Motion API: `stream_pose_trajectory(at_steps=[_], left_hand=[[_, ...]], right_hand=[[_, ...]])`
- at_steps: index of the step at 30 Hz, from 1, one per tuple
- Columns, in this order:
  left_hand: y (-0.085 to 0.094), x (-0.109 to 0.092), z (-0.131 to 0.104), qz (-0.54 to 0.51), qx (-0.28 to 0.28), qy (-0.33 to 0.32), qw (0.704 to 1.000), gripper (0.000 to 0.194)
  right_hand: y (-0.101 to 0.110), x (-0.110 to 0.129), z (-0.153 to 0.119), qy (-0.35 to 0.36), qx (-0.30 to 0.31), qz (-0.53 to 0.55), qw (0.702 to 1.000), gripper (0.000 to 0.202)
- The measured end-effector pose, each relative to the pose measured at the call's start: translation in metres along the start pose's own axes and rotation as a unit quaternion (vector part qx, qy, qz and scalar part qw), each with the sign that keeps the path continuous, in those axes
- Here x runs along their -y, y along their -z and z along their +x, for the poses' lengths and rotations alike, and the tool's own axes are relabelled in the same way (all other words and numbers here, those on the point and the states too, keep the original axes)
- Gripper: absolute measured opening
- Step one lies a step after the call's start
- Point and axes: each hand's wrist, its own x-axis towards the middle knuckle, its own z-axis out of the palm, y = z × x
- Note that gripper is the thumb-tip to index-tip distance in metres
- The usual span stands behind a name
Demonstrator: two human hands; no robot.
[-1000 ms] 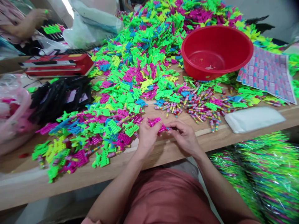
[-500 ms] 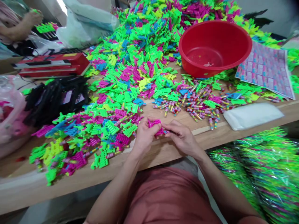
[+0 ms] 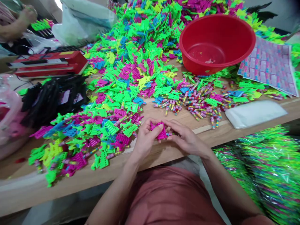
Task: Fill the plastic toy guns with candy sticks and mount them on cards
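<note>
My left hand (image 3: 145,139) is closed on a magenta plastic piece (image 3: 161,133) with ridged slots, its thumb pressed over the front. From the other side my right hand (image 3: 186,137) meets it, with fingertips at the piece's upper right edge. The end of a small printed tube (image 3: 168,134) shows between my right thumb and fingers; most of it is hidden. Both hands are just above the table's front edge. Loose green, magenta, blue and yellow plastic pieces (image 3: 112,127) lie left of my hands. Small pink and yellow printed tubes (image 3: 199,103) are scattered beyond my right hand.
A red basin (image 3: 217,59) stands at the back right, beside printed sheets (image 3: 269,67). A stack of clear bags (image 3: 255,114) lies at the right edge. Black packets (image 3: 56,100) and a red sealing machine (image 3: 51,64) are left. Another person's hand (image 3: 28,15) is far left.
My right index finger has moved left along the top of the magenta piece, and the piece has turned a little to face me. The camera view has shifted slightly.
</note>
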Motion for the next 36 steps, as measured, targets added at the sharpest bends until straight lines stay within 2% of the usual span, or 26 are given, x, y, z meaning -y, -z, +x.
stream_pose_trajectory(at_steps=[2, 9, 17, 20, 22, 24, 25, 26, 28, 29, 30, 31, 33, 35, 36], left_hand=[[0.000, 0.002, 0.000, 0.016, -0.008, -0.001, 1.000, 0.027], [-0.006, 0.001, -0.002, 0.050, -0.047, 0.018, 0.997, 0.028], [-0.005, 0.003, -0.003, 0.077, -0.051, 0.018, 0.996, 0.029], [0.005, -0.011, -0.002, 0.100, -0.035, 0.002, 0.994, 0.031], [0.020, -0.035, -0.005, 0.154, -0.066, -0.030, 0.985, 0.034], [0.044, -0.068, -0.010, 0.247, -0.147, -0.081, 0.954, 0.040], [0.057, -0.086, -0.013, 0.305, -0.199, -0.110, 0.925, 0.045], [0.071, -0.102, -0.015, 0.373, -0.241, -0.129, 0.887, 0.052], [0.092, -0.128, -0.017, 0.505, -0.301, -0.189, 0.786, 0.064], [0.098, -0.135, -0.016, 0.540, -0.312, -0.210, 0.753, 0.066], [0.100, -0.139, -0.013, 0.553, -0.316, -0.228, 0.737, 0.065], [0.098, -0.138, -0.008, 0.547, -0.310, -0.238, 0.741, 0.062], [0.085, -0.129, 0.008, 0.518, -0.267, -0.234, 0.779, 0.053], [0.066, -0.114, 0.032, 0.515, -0.180, -0.213, 0.811, 0.047], [0.057, -0.105, 0.045, 0.523, -0.139, -0.203, 0.816, 0.043]], right_hand=[[-0.001, 0.002, 0.000, 0.009, 0.014, -0.017, 1.000, 0.056], [-0.007, -0.002, -0.002, 0.016, -0.018, -0.049, 0.999, 0.050], [-0.012, -0.007, 0.005, 0.032, -0.038, -0.033, 0.998, 0.040], [-0.012, -0.007, 0.008, 0.038, -0.036, -0.008, 0.999, 0.043], [-0.005, -0.010, 0.011, 0.031, -0.040, -0.009, 0.999, 0.049], [0.007, -0.018, 0.014, 0.014, -0.073, -0.044, 0.996, 0.049], [0.015, -0.025, 0.016, 0.007, -0.098, -0.075, 0.992, 0.045], [0.023, -0.033, 0.019, 0.003, -0.125, -0.110, 0.986, 0.039], [0.036, -0.052, 0.026, 0.000, -0.158, -0.183, 0.970, 0.032], [0.041, -0.061, 0.031, 0.000, -0.164, -0.215, 0.963, 0.031], [0.044, -0.070, 0.035, 0.000, -0.165, -0.244, 0.956, 0.031], [0.046, -0.077, 0.040, -0.001, -0.162, -0.270, 0.949, 0.030], [0.047, -0.087, 0.047, -0.002, -0.148, -0.308, 0.940, 0.029], [0.046, -0.092, 0.051, 0.003, -0.134, -0.325, 0.936, 0.028], [0.046, -0.092, 0.052, 0.008, -0.126, -0.328, 0.936, 0.028]])
